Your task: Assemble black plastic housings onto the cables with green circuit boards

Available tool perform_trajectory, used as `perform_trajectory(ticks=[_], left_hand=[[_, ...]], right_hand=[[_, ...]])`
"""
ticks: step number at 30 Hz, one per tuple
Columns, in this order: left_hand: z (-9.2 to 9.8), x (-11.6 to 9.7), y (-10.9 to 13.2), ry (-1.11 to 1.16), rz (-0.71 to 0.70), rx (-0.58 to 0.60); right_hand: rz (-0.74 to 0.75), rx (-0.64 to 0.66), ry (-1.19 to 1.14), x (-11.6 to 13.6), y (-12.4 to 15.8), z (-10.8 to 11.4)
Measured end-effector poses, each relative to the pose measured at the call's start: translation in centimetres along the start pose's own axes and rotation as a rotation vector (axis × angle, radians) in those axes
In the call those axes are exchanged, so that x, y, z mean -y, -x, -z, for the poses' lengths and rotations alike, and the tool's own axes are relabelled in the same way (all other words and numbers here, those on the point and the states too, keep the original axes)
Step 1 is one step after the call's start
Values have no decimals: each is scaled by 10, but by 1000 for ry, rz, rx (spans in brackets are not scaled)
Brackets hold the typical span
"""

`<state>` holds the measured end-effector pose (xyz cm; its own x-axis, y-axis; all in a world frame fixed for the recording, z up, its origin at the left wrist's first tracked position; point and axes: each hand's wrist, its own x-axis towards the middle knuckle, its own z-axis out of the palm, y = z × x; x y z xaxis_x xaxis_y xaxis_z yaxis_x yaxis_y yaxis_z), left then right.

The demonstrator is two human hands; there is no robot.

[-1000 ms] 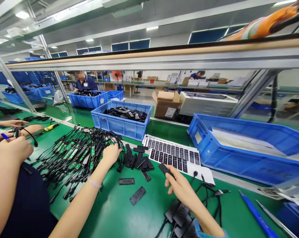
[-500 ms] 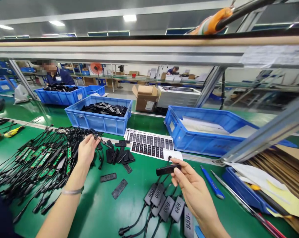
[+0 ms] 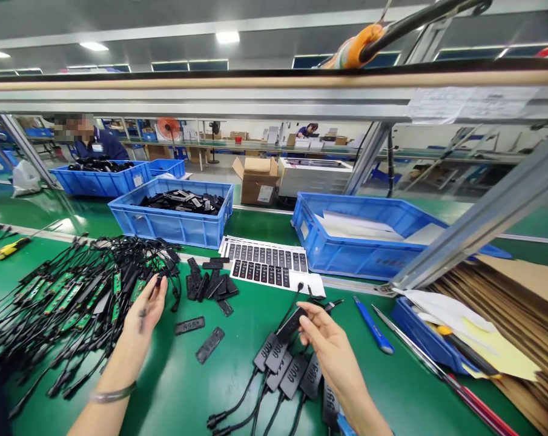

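My right hand [image 3: 330, 339] pinches one end of a black plastic case [image 3: 290, 326], tilted above a cluster of cased black modules [image 3: 294, 375] with cables. My left hand [image 3: 146, 309] is at the right edge of a heap of cables and green circuit boards [image 3: 69, 297]; its fingers are curled round something dark, too hidden to make out. Between my hands lie two loose black covers, one [image 3: 210, 345] nearer me and one [image 3: 190, 326] behind it. Behind them is a small pile of black case parts [image 3: 210, 286].
Sticker sheets [image 3: 261, 274] lie behind the case parts. Two blue bins [image 3: 171, 225] [image 3: 359, 257] stand at the back. On the right are a blue cutter [image 3: 373, 327], tweezers, a small blue tray [image 3: 430, 339] and cardboard. A metal post slants down there. A person sits far left.
My left hand has come down and nearer to me, at the heap's edge. My right hand has tilted the black case over the modules. The whole view has shifted slightly.
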<state>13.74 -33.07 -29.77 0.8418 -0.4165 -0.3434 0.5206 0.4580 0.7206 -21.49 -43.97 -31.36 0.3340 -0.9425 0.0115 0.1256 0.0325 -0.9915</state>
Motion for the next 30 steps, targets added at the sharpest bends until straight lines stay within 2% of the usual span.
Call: perform_trajectory(ticks=[2,5,10,14,17,20,24,30], left_hand=[[-7,2,14,-23,-83,22],[-18,2,48,-144,-197,208],[-26,8,112,-390,21,577],[-22,34,144,-567,185,821],[-18,58,154,-629,289,908],[-17,70,159,-650,337,1015],[-18,68,164,-682,373,1113],[-13,66,167,-746,399,1107]], right_hand=[[6,0,-12,-4,1,-1],[-8,2,-51,-6,4,-5],[-24,38,-66,2,11,-17],[-17,54,-103,10,21,-25],[-24,84,-100,15,28,-29],[-23,119,-55,19,33,-34],[9,147,-1,27,36,-41],[-11,181,10,26,37,-50]])
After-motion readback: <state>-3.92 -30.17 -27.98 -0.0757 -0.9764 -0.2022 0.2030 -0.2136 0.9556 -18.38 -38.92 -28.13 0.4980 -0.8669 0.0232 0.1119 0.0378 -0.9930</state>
